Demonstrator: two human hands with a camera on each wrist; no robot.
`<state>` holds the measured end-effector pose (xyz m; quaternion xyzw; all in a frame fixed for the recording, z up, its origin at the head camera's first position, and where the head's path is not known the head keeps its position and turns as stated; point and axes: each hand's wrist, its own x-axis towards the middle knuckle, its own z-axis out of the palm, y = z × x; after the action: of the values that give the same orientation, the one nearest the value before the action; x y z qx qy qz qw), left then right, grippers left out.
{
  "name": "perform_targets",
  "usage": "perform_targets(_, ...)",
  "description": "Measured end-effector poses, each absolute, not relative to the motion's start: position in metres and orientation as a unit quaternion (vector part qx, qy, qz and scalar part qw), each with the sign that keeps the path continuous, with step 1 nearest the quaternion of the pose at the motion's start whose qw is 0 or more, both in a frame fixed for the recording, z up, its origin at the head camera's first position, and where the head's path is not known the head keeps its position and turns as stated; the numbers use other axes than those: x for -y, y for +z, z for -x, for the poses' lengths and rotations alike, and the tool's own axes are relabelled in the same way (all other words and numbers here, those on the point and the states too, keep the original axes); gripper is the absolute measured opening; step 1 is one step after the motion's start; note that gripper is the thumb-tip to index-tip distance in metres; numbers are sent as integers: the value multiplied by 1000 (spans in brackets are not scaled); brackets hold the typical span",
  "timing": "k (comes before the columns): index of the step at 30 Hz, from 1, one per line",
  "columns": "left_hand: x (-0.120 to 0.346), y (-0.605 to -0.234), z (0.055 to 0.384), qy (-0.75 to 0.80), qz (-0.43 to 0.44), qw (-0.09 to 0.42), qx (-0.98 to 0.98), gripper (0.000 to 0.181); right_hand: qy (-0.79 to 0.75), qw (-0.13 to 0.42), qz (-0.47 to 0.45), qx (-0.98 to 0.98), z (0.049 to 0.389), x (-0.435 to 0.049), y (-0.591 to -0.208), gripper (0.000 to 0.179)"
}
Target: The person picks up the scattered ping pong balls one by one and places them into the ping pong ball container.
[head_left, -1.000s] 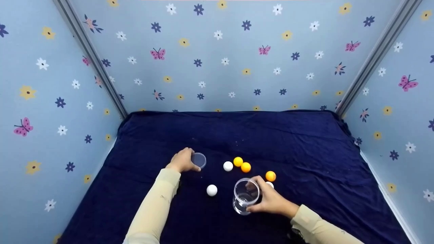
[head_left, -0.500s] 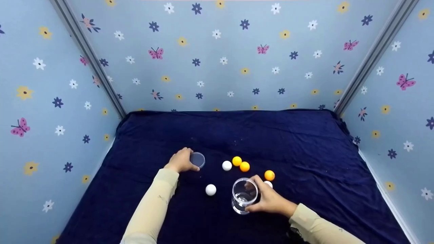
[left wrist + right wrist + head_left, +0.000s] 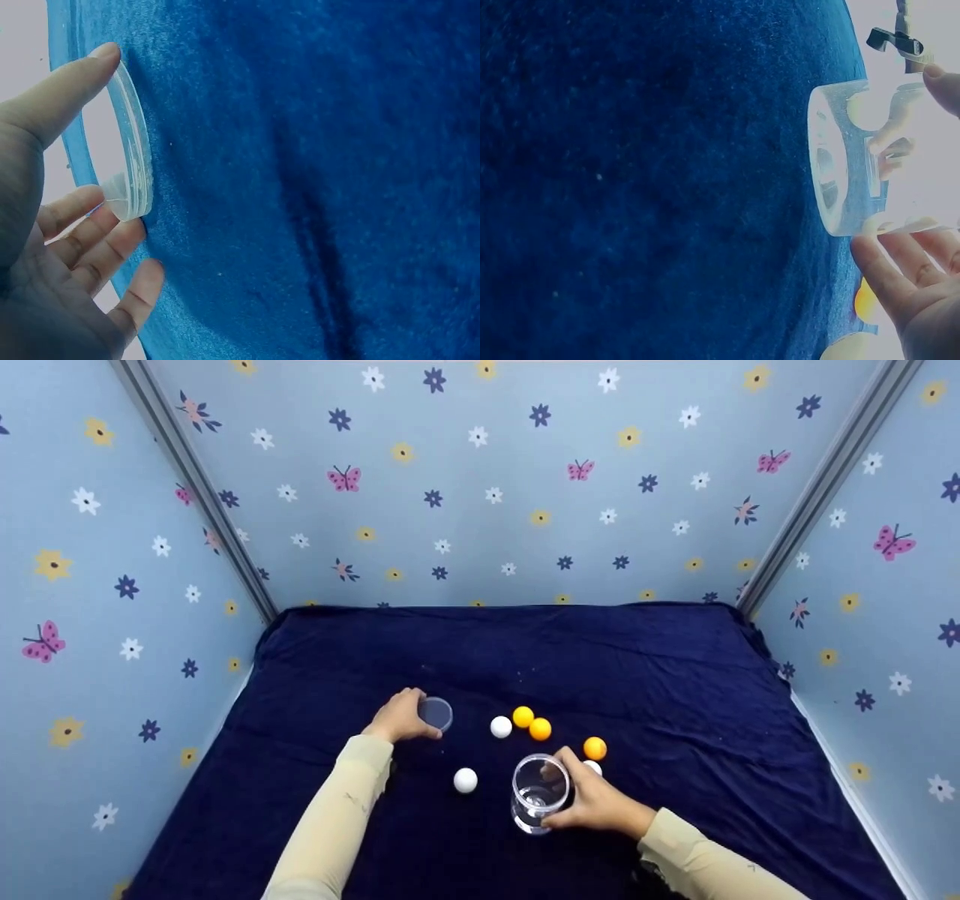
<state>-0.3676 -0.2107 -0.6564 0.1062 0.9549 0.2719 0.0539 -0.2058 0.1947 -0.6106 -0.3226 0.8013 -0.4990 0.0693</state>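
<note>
My left hand [image 3: 400, 717] grips a round clear plastic lid [image 3: 436, 715] by its edge. In the left wrist view the thumb is at one side of the lid [image 3: 135, 154] and fingertips at the other, close to the cloth. My right hand [image 3: 596, 801] holds a clear plastic jar [image 3: 529, 814], thumb and fingers on opposite sides of its wall. The jar stands mouth up with nothing inside, its base at the cloth. A white ping-pong ball [image 3: 465, 781] lies between the hands. Another white ball [image 3: 593, 767] is partly hidden behind my right hand.
Beyond the jar lie a white ball [image 3: 501, 727] and two touching orange balls [image 3: 540, 729]. A third orange ball [image 3: 595, 748] is just past my right hand. Dark blue cloth [image 3: 637, 660] covers the table, with flowered panels [image 3: 495, 532] at the back and sides.
</note>
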Motion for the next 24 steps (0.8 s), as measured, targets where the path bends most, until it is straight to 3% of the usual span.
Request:
perform_targets(7, 195, -599, 333, 307, -92, 71, -945, 94, -497, 65, 327, -801, 206, -195, -610, 79)
perform_targets(24, 197, -580, 315, 283, -91, 51, -954, 85, -491, 67, 329, -804, 208, -196, -613, 77)
